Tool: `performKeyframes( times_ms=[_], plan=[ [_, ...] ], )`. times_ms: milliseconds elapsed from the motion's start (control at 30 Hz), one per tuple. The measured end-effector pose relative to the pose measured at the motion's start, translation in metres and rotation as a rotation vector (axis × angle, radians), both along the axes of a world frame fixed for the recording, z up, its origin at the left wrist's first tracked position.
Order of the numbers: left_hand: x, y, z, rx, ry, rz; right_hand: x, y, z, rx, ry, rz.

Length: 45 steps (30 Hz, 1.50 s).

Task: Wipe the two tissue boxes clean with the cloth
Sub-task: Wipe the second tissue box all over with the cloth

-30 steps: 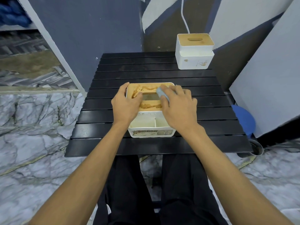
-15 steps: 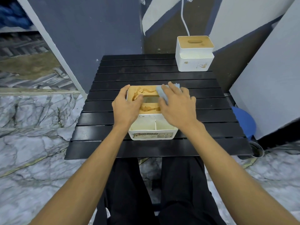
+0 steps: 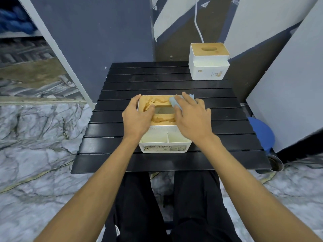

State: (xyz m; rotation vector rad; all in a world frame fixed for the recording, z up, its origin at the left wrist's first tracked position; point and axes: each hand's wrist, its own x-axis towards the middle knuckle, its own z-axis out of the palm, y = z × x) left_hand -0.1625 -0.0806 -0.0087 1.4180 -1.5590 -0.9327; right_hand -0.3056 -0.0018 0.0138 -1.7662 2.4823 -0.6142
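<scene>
In the head view, a black slatted tabletop (image 3: 122,163) is seen from above. The near tissue box (image 3: 164,137), white with a wooden lid (image 3: 162,101), is set just toward 6 o'clock of the tabletop's middle. Brown stains (image 3: 163,119) are spread over the lid around its slot.

The box is gripped by the left hand (image 3: 138,117) at its 9 o'clock side: the fingers are curled over that edge and the thumb is laid on the lid. A light blue cloth (image 3: 174,102) is pressed onto the lid's 1 o'clock corner by the right hand (image 3: 192,117), whose fingers are held flat and fairly straight on top of it; part of the cloth is hidden beneath them.

The far tissue box (image 3: 208,62), also white with a wooden lid, is stood at the tabletop's 1 o'clock corner, well apart from both hands. A white cable (image 3: 198,23) is seen on the wall behind it. A blue round object (image 3: 262,133) is seen at 3 o'clock beside the tabletop, above a marbled floor (image 3: 35,137).
</scene>
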Motion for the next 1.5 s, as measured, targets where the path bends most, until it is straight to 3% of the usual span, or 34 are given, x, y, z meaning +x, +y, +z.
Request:
performKeyframes(
  times_ms=[133,400,633,967,1133,1267,1500],
  plan=[
    [0.001,0.000,-0.001,0.003,0.008,-0.006,0.011,0.027,-0.005,-0.028,0.048,-0.005],
    [0.000,0.000,0.001,0.019,-0.006,-0.018,-0.003,-0.018,0.000,0.022,-0.005,-0.020],
    [0.000,0.002,0.003,0.021,0.003,-0.024,0.015,0.034,-0.003,-0.014,0.070,-0.004],
    [0.001,0.002,0.006,0.027,0.003,-0.029,-0.010,-0.025,0.010,0.079,-0.010,0.012],
    [0.003,-0.005,0.015,0.048,-0.099,-0.111,-0.010,0.000,0.009,0.063,0.006,-0.015],
    [-0.004,-0.001,0.025,0.058,-0.246,0.047,0.001,0.012,0.009,0.063,0.042,-0.120],
    [-0.031,0.034,0.012,0.016,-0.098,0.220,0.023,0.020,0.008,0.051,0.040,-0.196]
  ],
)
